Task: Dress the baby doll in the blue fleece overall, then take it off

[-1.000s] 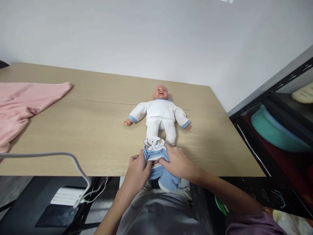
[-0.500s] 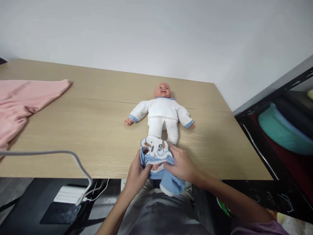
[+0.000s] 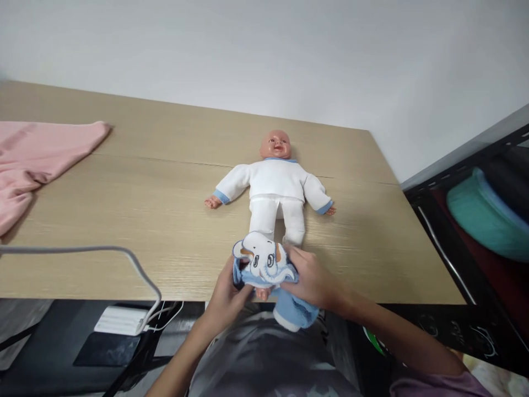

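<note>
A baby doll [image 3: 273,187] in a white top and white trousers with blue cuffs lies on its back on the wooden table [image 3: 136,204], head toward the wall. At the table's near edge, both my hands grip a small blue garment [image 3: 264,270] with a white elephant patch. My left hand [image 3: 225,295] pinches its left side and my right hand [image 3: 309,278] holds its right side. The doll's feet are inside or just behind the garment, and a blue leg of it [image 3: 294,311] hangs below the table edge.
A pink cloth [image 3: 37,160] lies at the table's far left. A white hanger [image 3: 103,256] and cable reach over the near left edge, above a white power strip [image 3: 119,320]. A black shelf [image 3: 475,220] with a teal object stands on the right.
The blue garment has been lifted and drawn up toward the doll's legs, so the elephant patch now faces up more fully. Both hands stayed closed on it.
</note>
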Demonstrator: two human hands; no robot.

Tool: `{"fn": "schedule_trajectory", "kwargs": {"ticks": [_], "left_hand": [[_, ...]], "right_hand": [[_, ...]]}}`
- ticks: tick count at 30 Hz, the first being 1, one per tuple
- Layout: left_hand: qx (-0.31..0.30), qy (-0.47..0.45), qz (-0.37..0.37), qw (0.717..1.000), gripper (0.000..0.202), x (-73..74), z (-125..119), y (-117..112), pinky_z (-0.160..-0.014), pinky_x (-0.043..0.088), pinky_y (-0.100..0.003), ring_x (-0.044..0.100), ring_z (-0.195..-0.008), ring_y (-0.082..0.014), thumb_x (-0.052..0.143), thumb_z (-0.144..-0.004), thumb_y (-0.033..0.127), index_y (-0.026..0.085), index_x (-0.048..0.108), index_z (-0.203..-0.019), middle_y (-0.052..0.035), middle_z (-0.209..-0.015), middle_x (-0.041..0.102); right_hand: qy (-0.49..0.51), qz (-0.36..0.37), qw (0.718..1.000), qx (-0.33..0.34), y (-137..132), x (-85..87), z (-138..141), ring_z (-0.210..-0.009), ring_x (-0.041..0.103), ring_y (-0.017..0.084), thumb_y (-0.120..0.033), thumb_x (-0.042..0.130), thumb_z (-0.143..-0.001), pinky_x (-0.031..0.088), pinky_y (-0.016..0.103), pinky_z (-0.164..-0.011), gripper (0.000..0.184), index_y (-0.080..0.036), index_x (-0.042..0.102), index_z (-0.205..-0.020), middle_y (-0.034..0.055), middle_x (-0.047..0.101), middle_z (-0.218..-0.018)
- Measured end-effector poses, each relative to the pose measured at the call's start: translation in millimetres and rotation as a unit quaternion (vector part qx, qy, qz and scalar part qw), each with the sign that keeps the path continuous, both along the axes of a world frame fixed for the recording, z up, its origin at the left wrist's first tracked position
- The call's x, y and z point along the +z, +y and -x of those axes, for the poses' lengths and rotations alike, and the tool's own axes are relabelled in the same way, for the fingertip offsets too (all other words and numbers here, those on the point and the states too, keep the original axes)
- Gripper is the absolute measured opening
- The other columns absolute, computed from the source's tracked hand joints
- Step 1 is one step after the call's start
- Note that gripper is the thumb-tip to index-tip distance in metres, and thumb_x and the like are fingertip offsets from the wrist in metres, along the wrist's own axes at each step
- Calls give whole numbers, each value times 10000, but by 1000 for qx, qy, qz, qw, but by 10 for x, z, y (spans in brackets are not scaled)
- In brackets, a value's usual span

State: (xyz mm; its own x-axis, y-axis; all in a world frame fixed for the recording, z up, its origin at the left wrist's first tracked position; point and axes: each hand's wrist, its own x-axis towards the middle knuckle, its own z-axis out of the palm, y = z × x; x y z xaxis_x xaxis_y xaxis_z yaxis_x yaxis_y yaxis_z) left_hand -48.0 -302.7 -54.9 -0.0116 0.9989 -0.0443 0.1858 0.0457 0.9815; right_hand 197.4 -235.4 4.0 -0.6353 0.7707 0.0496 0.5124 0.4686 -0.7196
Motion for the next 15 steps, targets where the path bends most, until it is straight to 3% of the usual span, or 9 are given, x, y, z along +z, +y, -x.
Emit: {"fn": "schedule_trajectory", "kwargs": {"ticks": [2,5,7,11,15], "left_hand": [[-30,32,-39,998,246,45,90,92,-1001,645,-451,781,-1053,-306,694,-1027,383,202,657,-1189,-142,-1160,799],[-113,92,-121,982,233,186,259,302,-1086,609,-478,749,-1176,-323,679,-1065,357,207,722,-1237,-152,-1275,789],[-167,128,-169,963,194,289,359,458,-1113,585,-483,719,-1226,-322,676,-1080,334,219,756,-1216,-144,-1296,788],[-208,141,-165,954,144,414,471,719,-1132,540,-472,677,-1271,-323,727,-1070,342,221,803,-1094,-119,-1237,795],[-189,54,-91,976,397,433,500,843,-999,552,-409,692,-1060,-297,931,-886,543,187,795,-999,-92,-1104,768]], "right_hand": [[-9,-80,996,34,88,-37,-27,-959,741,287,-157,715,-898,601,388,-846,220,-204,666,-1108,110,780,-1051],[-26,-211,971,112,321,-80,-74,-874,696,260,-162,723,-918,564,360,-758,72,-214,676,-931,90,757,-930],[-24,-257,953,161,513,-74,-96,-838,667,247,-238,750,-966,545,354,-728,124,-216,679,-867,74,738,-877],[5,-216,953,213,831,60,-103,-943,693,253,-358,768,-1018,578,375,-837,162,-206,746,-967,78,766,-981],[13,-90,975,201,946,221,-149,-1039,717,265,-519,854,-970,579,383,-952,389,-189,775,-1159,101,783,-1155]]}}
